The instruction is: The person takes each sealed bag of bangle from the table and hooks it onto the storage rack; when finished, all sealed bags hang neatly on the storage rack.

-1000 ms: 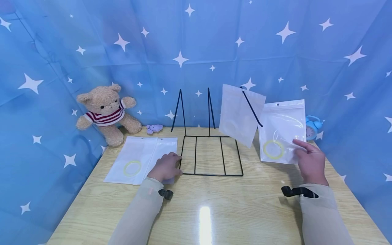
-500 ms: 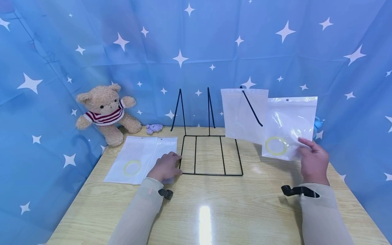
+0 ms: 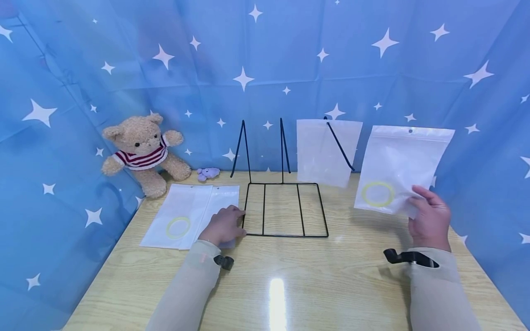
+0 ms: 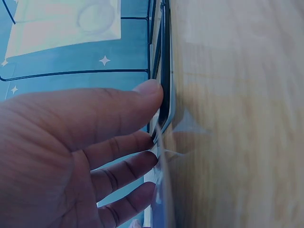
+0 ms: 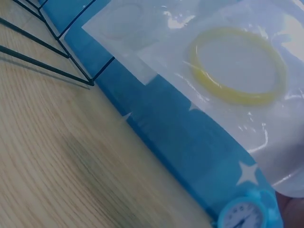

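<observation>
A black wire display rack (image 3: 283, 236) stands mid-table, its three hooked prongs rising at the back. My left hand (image 3: 223, 225) holds the rack's left front corner; the left wrist view puts the thumb (image 4: 149, 90) against the wire with other fingers curled opposite. A white zip bag (image 3: 327, 154) hangs on the rack's right hook. Pinched by its lower right side in my right hand (image 3: 430, 218) is another zip bag (image 3: 401, 161), raised above the table, with a yellow ring (image 3: 378, 194) showing inside. It stands apart from the hanging bag in the head view.
Two more zip bags (image 3: 178, 207) lie overlapping left of the rack, one with a yellow ring, partly under my left hand. A teddy bear (image 3: 141, 147) and a small purple toy (image 3: 208, 174) sit behind. A blue alarm clock (image 5: 244, 213) stands at the right. Star-printed curtain surrounds the table.
My right hand has drawn its zip bag rightward and slightly up, away from the hanging one. The hanging bag has swung from tilted to nearly level. My left hand stays put.
</observation>
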Demonstrator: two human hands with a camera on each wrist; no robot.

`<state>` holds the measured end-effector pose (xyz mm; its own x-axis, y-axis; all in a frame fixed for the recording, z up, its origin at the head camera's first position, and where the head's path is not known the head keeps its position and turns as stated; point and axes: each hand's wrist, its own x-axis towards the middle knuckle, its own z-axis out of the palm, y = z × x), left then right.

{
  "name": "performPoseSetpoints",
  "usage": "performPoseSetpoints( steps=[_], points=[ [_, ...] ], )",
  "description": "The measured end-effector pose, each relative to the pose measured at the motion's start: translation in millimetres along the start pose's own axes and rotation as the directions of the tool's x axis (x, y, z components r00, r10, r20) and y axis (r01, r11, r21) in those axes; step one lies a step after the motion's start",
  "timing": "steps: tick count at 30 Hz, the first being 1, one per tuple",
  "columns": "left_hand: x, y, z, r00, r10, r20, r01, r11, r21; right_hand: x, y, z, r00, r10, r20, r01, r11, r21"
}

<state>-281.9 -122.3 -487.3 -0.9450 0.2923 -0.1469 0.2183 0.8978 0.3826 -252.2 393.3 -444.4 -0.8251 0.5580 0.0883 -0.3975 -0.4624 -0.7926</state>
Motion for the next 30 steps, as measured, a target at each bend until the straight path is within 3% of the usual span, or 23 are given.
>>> performPoseSetpoints(
  steps=[4, 9, 18, 22, 26, 28, 30],
  points=[
    [0.5, 0.0, 0.6, 1.000, 0.000, -0.003, 0.000, 1.000, 0.005, -3.0, 0.7, -0.4, 0.995, 0.002, 0.097, 0.001, 0.999, -0.036],
    [0.9, 0.1, 0.7, 1.000, -0.001, -0.004, 0.001, 1.000, 0.005, -6.6, 0.4, 0.4, 0.985, 0.045, 0.164, -0.014, 0.983, -0.183],
    [1.0, 0.0, 0.9, 1.000, -0.006, -0.004, 0.006, 1.000, 0.012, -10.1, 2.2, 4.2, 0.959, 0.071, 0.275, 0.049, 0.912, -0.408],
    [1.1, -0.2, 0.9, 1.000, -0.008, -0.004, 0.008, 1.000, 0.007, -12.9, 0.0, 6.7, 0.934, 0.110, 0.341, 0.090, 0.849, -0.521],
    [1.4, -0.6, 1.3, 1.000, -0.008, -0.002, 0.008, 1.000, 0.007, -16.3, -2.5, 11.2, 0.916, 0.156, 0.371, 0.144, 0.733, -0.665],
    [1.4, -0.8, 1.4, 1.000, -0.009, 0.000, 0.009, 1.000, 0.008, -18.2, -3.1, 14.2, 0.910, 0.176, 0.376, 0.157, 0.693, -0.704],
    [1.4, -0.8, 1.4, 1.000, -0.009, 0.002, 0.009, 1.000, 0.009, -20.3, -3.0, 17.0, 0.903, 0.192, 0.384, 0.157, 0.684, -0.712]
  ],
)
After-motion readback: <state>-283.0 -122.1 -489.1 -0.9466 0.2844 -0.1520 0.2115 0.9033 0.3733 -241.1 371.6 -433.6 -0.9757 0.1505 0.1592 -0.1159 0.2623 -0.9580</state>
